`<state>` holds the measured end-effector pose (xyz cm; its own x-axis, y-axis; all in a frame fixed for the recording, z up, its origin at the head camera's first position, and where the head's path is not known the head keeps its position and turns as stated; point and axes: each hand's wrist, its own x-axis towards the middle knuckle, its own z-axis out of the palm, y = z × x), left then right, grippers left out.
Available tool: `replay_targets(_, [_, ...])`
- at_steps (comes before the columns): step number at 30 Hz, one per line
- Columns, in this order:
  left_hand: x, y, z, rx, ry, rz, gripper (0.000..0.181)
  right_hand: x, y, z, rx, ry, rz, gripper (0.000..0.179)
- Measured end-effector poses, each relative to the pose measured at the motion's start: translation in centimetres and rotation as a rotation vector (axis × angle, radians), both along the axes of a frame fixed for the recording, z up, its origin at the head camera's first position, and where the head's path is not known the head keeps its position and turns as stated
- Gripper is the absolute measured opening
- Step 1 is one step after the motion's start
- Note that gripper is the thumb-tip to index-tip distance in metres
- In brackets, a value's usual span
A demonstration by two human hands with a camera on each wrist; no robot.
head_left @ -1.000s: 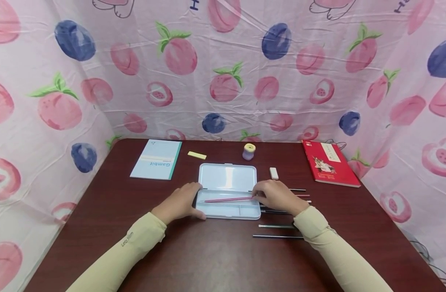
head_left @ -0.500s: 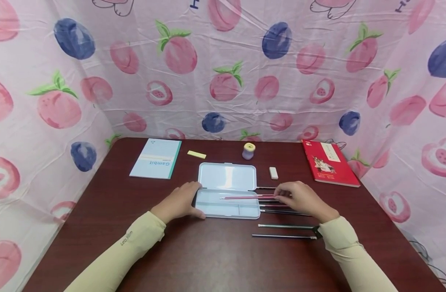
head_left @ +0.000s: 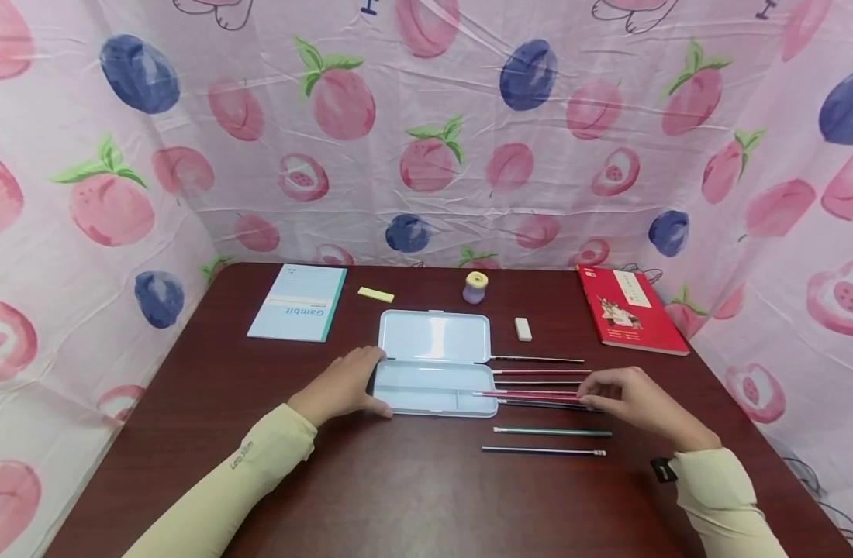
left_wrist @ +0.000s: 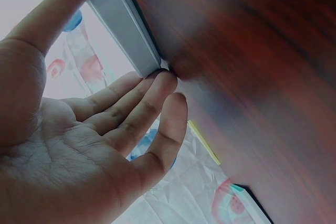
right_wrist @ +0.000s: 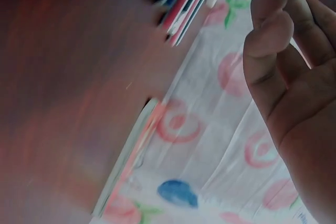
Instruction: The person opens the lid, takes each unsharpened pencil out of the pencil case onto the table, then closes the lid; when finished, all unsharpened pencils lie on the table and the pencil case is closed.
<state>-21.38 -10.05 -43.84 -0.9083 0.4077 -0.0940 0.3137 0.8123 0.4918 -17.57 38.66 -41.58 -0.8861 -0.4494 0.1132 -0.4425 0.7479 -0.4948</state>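
A pale blue pencil case (head_left: 416, 401) lies with its lid (head_left: 405, 337) raised, its compartments bare. My left hand (head_left: 339, 386) holds the case's left end, thumb at the front corner and fingers at the back. In the left wrist view, the fingertips touch the end of the case (left_wrist: 123, 24). Thumb and fingers of my right hand (head_left: 629, 395) pinch the right end of a red pencil (head_left: 527, 395). That pencil's left end overlaps the case's right side, and it passes over other pencils. The right wrist view shows the curled right fingers (right_wrist: 270, 38), the pinched end hidden.
Several pencils lie right of the case, including a dark red pencil (head_left: 538, 372), a green pencil (head_left: 555, 432) and a dark blue pencil (head_left: 541, 451). Behind are a white eraser (head_left: 523, 329), a purple jar-like thing (head_left: 475, 289), a yellow strip (head_left: 375, 294), a notebook (head_left: 294, 306) and a red book (head_left: 632, 314).
The right hand has drawn the red pencil rightward out of the case and toward the front, over the other pencils. My left hand has stayed on the case.
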Motion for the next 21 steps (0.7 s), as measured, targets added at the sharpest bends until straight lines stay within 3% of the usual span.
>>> replay_targets(9, [0.0, 0.0, -0.1, 0.006, 0.002, 0.003, 0.097, 1.2, 3.5, -1.1, -0.001, 0.0, 0.001, 0.011])
replay_targets(14, [0.1, 0.1, -0.1, 0.006, -0.005, 0.008, 0.097, 1.3, 4.7, -1.5, -0.004, -0.072, 0.008, 0.007])
replay_targets(21, [0.2, 0.1, 0.1, 0.008, -0.004, 0.008, 0.098, 1.0, 5.0, -1.9, 0.003, -0.104, 0.0, 0.006])
